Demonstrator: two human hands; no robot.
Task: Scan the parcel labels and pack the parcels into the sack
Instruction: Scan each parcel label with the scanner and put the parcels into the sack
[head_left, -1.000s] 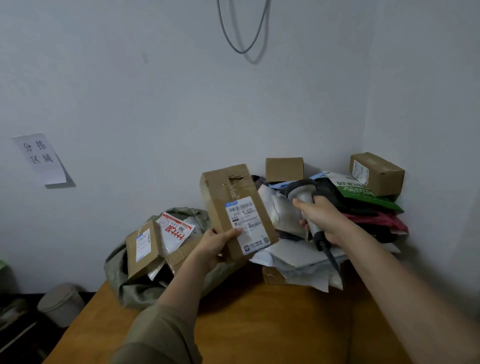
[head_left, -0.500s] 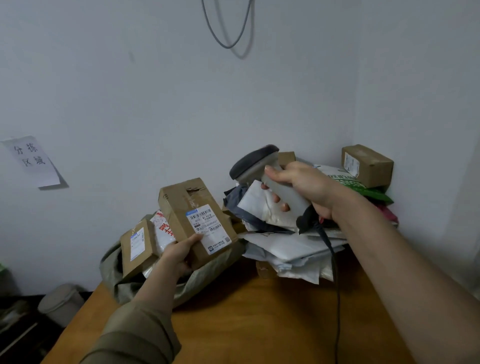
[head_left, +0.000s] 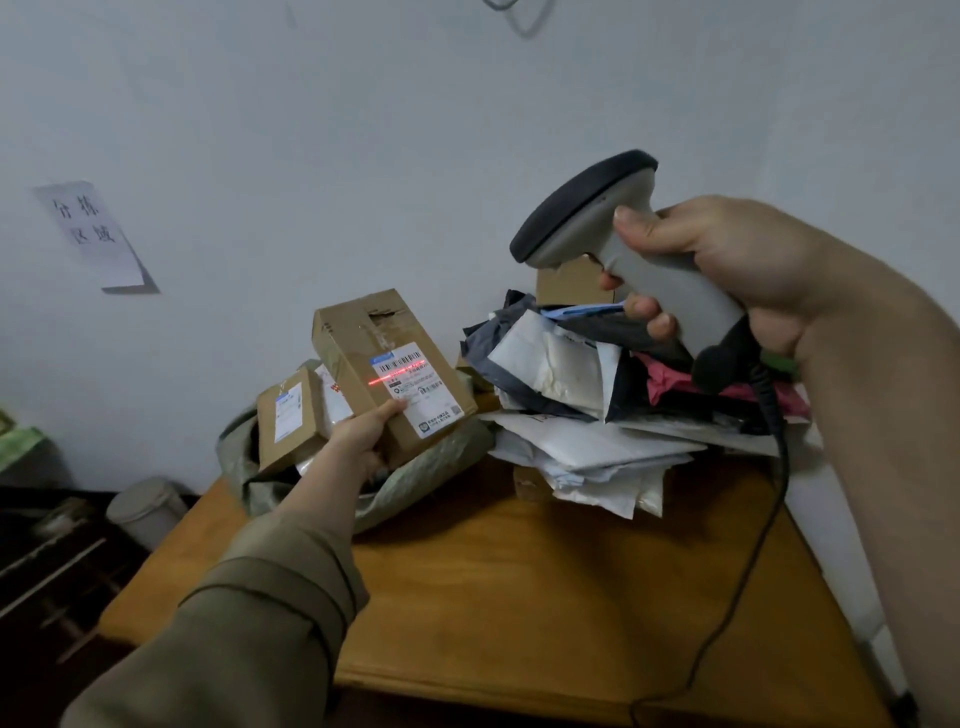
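Both hands grip: left (head_left: 363, 436) box (head_left: 387, 364) over sack (head_left: 436, 467), right (head_left: 727, 265) scanner (head_left: 613, 218).

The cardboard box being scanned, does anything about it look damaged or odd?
Yes. The cardboard box gripped by the left hand has a torn, ragged hole in its top face near the far end, beside the tape seam. The label looks intact, with the red scan line from the barcode scanner across it.

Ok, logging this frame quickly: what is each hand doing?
Left hand: holds the cardboard parcel.
Right hand: grips the barcode scanner.
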